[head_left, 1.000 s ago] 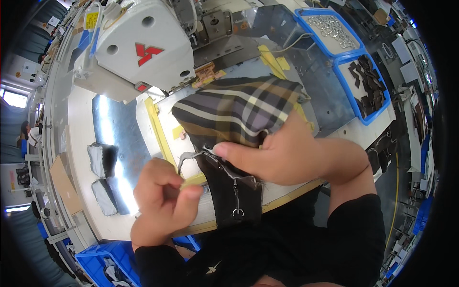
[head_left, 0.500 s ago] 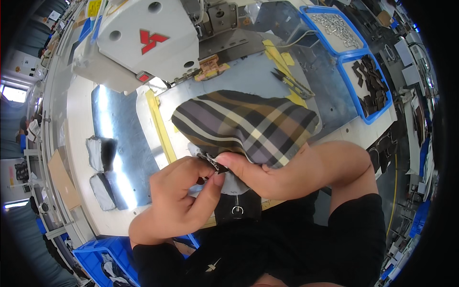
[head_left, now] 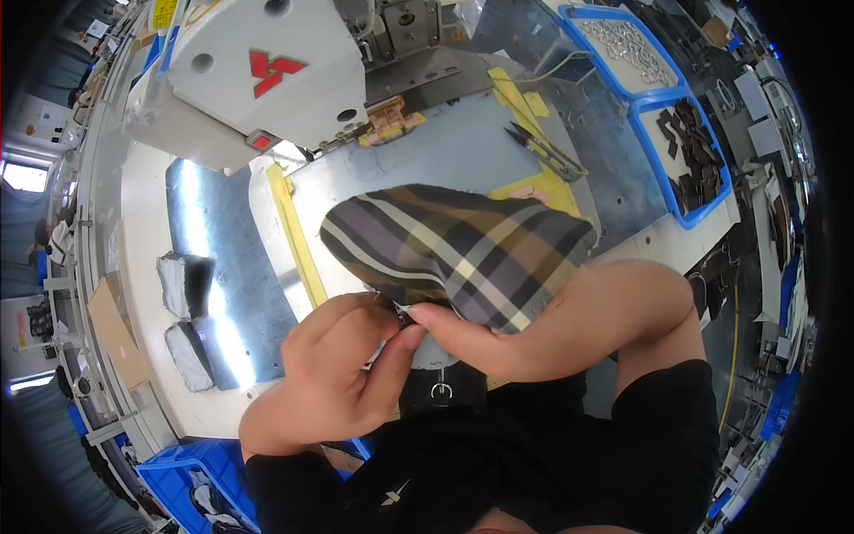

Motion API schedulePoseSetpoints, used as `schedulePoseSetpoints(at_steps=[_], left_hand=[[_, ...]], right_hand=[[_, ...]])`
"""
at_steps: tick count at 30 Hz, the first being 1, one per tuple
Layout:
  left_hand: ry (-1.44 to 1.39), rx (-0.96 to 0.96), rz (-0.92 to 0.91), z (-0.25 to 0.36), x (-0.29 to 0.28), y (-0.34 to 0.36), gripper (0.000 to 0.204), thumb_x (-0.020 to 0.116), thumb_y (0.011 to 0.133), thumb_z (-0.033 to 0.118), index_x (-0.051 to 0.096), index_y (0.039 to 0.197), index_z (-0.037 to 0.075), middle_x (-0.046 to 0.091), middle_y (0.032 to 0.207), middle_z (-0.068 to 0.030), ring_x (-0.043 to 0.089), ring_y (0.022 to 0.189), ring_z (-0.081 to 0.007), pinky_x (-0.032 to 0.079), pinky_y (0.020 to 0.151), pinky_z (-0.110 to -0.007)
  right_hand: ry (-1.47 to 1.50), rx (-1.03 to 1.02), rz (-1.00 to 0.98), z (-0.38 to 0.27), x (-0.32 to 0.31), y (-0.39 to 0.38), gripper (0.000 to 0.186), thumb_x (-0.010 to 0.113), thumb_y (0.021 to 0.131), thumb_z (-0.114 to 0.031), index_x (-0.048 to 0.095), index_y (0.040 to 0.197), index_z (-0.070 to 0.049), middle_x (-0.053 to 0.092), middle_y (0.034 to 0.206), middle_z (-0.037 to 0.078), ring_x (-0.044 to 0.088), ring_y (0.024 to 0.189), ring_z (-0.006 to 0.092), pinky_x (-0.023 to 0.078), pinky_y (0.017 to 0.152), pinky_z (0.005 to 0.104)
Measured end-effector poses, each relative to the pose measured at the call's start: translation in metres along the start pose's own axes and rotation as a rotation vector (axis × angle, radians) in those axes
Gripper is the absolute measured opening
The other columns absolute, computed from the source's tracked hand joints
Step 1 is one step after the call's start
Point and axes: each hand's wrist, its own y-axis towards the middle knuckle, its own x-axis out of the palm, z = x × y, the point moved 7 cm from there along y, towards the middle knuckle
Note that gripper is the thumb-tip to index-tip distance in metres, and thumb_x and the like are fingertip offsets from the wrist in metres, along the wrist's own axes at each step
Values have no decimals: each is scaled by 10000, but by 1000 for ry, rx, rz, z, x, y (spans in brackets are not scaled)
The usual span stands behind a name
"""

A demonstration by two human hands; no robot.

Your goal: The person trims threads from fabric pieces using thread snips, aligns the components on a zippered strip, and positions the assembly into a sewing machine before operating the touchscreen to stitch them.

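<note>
left hand (head_left: 342, 369) + right hand (head_left: 498, 334) pinch plaid fabric (head_left: 463, 245) edge | sewing machine (head_left: 258, 71) behind

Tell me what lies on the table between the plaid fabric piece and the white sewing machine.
In the head view, between the plaid fabric piece and the white sewing machine the grey table surface is bare.

A sewing workshop or garment factory floor is shown. An industrial sewing machine (head_left: 258, 76) is mounted on a long white table (head_left: 142, 231) with a metal plate set into it. Blue bins (head_left: 685, 133) of metal rings and dark cut pieces are ranged along the far edge, thread snips (head_left: 544, 151) lie near them, and further workstations are seen at the left rim.
</note>
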Motion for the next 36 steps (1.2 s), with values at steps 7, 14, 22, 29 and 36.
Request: schedulePoseSetpoints(at_steps=[7,14,22,29,36], left_hand=[[-60,-13,54,-3,2,-3,116,734,848,-57,623,852,-22,667,825,-185,662,671,-284,520,607,-305],[110,52,187,-1,-4,-12,131,740,838,-58,616,869,-28,669,884,-203,679,752,-293,539,646,-312],[154,126,147,7,0,-9,143,737,823,-75,611,865,-22,666,893,-208,676,737,-300,558,655,-335],[-41,0,186,-15,1,-18,126,727,874,-52,614,904,-6,679,946,-179,667,746,-218,526,656,-284],[-909,-417,254,-44,17,-8,190,750,944,46,594,1047,16,678,1010,-59,601,814,-73,487,748,-220]], right_hand=[[-82,-126,271,-3,-3,0,227,705,846,-153,668,1016,-7,638,969,147,620,877,347,481,728,448],[407,175,260,25,2,8,370,836,814,-97,697,1138,18,736,1051,80,709,911,174,558,790,312],[468,197,324,28,6,5,378,794,790,-185,674,1093,6,693,1017,169,643,910,395,509,804,467],[859,520,285,43,25,1,223,781,805,-136,685,957,-5,703,841,114,663,764,304,517,702,426],[763,349,360,37,20,2,216,757,827,-114,685,1009,-23,701,906,98,649,790,273,511,727,408]])
